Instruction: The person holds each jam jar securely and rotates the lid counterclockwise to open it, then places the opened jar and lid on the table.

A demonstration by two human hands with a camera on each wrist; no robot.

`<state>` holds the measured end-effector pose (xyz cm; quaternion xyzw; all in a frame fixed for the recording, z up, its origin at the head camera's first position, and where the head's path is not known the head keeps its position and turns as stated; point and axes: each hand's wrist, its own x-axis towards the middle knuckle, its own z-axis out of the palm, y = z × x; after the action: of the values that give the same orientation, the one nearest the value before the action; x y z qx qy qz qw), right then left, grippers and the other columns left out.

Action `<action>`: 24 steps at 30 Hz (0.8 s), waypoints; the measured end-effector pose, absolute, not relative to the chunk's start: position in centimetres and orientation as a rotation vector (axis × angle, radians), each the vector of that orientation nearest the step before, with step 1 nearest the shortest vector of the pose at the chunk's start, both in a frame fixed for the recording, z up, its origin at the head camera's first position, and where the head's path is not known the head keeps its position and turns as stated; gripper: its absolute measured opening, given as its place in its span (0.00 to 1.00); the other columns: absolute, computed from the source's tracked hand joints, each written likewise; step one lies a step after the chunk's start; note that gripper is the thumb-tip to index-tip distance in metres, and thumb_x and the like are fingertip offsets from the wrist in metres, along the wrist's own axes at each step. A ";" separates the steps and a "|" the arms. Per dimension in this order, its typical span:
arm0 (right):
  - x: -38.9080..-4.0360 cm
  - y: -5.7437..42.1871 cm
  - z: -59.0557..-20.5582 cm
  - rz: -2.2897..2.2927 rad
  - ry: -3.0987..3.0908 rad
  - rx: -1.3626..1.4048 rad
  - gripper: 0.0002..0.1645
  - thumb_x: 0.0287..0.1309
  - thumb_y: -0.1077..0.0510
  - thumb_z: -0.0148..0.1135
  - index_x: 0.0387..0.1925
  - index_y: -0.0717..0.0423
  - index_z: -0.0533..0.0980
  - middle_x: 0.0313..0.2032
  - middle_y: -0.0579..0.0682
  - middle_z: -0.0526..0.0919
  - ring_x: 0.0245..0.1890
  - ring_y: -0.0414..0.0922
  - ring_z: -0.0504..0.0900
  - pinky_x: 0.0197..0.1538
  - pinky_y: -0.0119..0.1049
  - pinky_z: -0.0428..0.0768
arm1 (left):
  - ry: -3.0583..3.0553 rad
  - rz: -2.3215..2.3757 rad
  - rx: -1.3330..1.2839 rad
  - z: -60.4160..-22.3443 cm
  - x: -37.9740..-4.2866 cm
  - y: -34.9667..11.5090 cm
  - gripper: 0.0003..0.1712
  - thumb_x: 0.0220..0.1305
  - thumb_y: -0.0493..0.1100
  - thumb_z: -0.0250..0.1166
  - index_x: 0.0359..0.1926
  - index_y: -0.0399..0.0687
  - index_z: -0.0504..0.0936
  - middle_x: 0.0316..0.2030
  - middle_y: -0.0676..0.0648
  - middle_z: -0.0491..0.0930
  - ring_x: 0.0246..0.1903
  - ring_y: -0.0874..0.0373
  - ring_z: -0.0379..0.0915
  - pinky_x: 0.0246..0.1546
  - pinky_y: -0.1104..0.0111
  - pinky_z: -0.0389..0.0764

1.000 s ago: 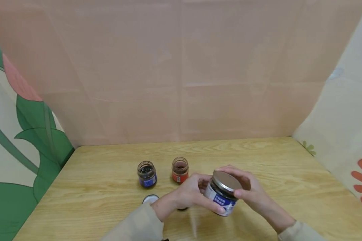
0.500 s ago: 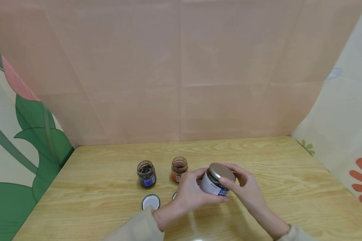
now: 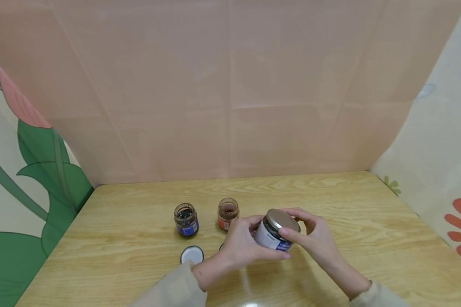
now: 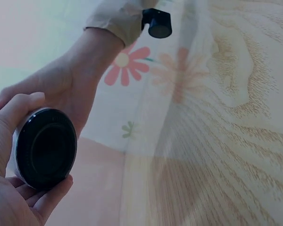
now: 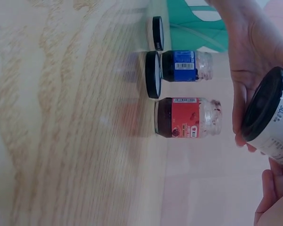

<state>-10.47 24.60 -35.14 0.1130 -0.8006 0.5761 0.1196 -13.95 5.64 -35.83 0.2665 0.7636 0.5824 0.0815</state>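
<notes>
My left hand (image 3: 242,245) grips the body of a glass jar (image 3: 269,239) with a white and blue label, held tilted above the table. On its top sits a metal lid (image 3: 283,220), and my right hand (image 3: 316,238) holds that lid by the edge, thumb on the near side and fingers behind. In the left wrist view the dark jar bottom (image 4: 46,148) faces the camera, with fingers wrapped about its side. The right wrist view shows the dark base (image 5: 266,103) and part of the label.
An open jar with a blue label (image 3: 186,221) and an open jar with a red label (image 3: 228,213) stand behind my left hand. One white-lined lid (image 3: 192,255) lies on the wooden table (image 3: 119,247); a second lid (image 5: 153,75) is mostly hidden by my left hand in the head view.
The held jar first rose slightly and turned, so its white label side came round to the front. My right thumb shifted leftward along the lid. Over the last half second little has moved.
</notes>
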 end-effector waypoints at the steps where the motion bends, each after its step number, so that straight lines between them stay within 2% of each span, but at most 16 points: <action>1: -10.5 24.7 -35.2 1.691 -2.329 0.349 0.20 0.52 0.67 0.64 0.49 0.63 0.78 0.44 0.38 0.84 0.45 0.35 0.74 0.53 0.27 0.64 | 2.269 1.740 0.801 -35.8 -14.0 5.6 0.35 0.32 0.51 0.83 0.48 0.54 0.83 0.36 0.60 0.84 0.32 0.71 0.79 0.34 0.75 0.79; 6: -10.8 24.9 -35.4 1.774 -2.223 0.493 0.21 0.50 0.72 0.63 0.49 0.67 0.77 0.44 0.41 0.84 0.46 0.37 0.75 0.54 0.28 0.64 | 2.191 1.737 0.840 -35.7 -14.3 5.3 0.33 0.35 0.48 0.82 0.48 0.53 0.82 0.37 0.60 0.84 0.33 0.70 0.80 0.35 0.75 0.79; 9: -10.9 25.1 -35.6 1.850 -2.154 0.607 0.23 0.49 0.73 0.62 0.50 0.66 0.77 0.46 0.43 0.84 0.48 0.38 0.76 0.56 0.27 0.66 | 2.086 1.742 0.876 -35.8 -14.5 5.2 0.31 0.37 0.44 0.82 0.48 0.52 0.82 0.37 0.59 0.84 0.33 0.68 0.81 0.36 0.74 0.81; 13: -11.1 25.6 -36.1 1.955 -2.103 0.778 0.23 0.55 0.63 0.64 0.54 0.59 0.77 0.49 0.45 0.83 0.49 0.40 0.78 0.54 0.29 0.73 | 1.902 1.711 0.925 -35.8 -15.0 4.8 0.28 0.40 0.36 0.79 0.47 0.49 0.82 0.36 0.58 0.85 0.34 0.66 0.81 0.38 0.72 0.81; 18: -11.8 25.9 -36.7 2.093 -1.988 1.090 0.30 0.62 0.47 0.61 0.59 0.63 0.72 0.54 0.53 0.79 0.51 0.46 0.78 0.55 0.35 0.76 | 1.744 1.635 0.964 -35.5 -15.7 4.4 0.25 0.43 0.30 0.75 0.47 0.40 0.81 0.35 0.55 0.85 0.32 0.66 0.80 0.39 0.70 0.82; 21: -12.2 25.9 -36.8 2.165 -1.927 1.208 0.35 0.63 0.45 0.59 0.61 0.66 0.69 0.56 0.55 0.78 0.54 0.47 0.78 0.57 0.37 0.75 | 1.688 1.607 0.974 -35.3 -16.1 4.3 0.24 0.44 0.28 0.73 0.47 0.35 0.81 0.35 0.53 0.85 0.32 0.66 0.80 0.39 0.70 0.82; 24: -12.3 25.9 -36.8 2.215 -1.936 1.215 0.34 0.65 0.46 0.56 0.64 0.64 0.67 0.59 0.54 0.76 0.56 0.47 0.77 0.59 0.37 0.74 | 1.682 1.599 0.943 -35.3 -16.2 4.2 0.24 0.46 0.31 0.73 0.48 0.37 0.81 0.36 0.53 0.85 0.33 0.65 0.80 0.39 0.69 0.82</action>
<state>-12.28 25.90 -36.79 0.3817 -0.6082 0.6958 -0.0205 -16.21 4.23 -35.27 0.3575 0.6376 0.6063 0.3131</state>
